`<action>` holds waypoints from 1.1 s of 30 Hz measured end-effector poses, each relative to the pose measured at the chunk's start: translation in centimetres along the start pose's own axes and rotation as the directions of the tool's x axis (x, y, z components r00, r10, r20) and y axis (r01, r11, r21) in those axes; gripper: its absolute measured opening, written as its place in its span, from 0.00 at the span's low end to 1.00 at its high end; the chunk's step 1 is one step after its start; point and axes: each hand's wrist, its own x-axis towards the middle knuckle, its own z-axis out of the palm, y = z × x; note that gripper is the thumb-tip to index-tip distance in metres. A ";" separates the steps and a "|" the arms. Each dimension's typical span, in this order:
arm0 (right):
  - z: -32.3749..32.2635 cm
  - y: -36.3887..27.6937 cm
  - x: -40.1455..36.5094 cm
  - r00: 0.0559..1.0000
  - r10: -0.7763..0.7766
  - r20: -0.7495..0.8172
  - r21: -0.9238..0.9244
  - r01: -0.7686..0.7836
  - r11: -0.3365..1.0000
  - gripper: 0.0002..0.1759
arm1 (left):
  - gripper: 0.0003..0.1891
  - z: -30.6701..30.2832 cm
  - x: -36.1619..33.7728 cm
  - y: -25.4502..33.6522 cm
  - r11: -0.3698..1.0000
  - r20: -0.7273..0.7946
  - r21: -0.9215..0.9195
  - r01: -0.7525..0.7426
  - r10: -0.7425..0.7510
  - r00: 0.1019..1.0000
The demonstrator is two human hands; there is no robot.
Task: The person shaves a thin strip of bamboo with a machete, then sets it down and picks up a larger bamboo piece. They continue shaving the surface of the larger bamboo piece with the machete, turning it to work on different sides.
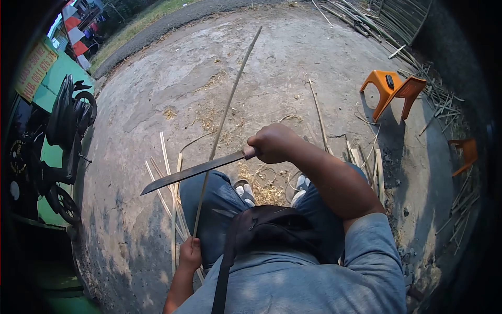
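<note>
Simply holds a long, thin stick by one end in closed left hand, knife in closed right hand.

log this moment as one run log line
left hand: grips stick by near end | right hand: holds long knife by handle | blade: crosses stick in view | ground: shavings between feet

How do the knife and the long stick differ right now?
The knife is broad and flat; the stick is thin and much longer.
The knife points left; the stick slants forward.
The right hand grips the knife's handle, the left hand the stick's near end.
Both are in hand.
</note>
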 end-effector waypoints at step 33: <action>-1.9 3.7 -1.0 0.941 0.320 -0.108 0.088 -0.312 0.946 0.07 | 0.39 0.1 0.0 -0.8 1.000 0.001 0.004 0.006 -0.006 1.000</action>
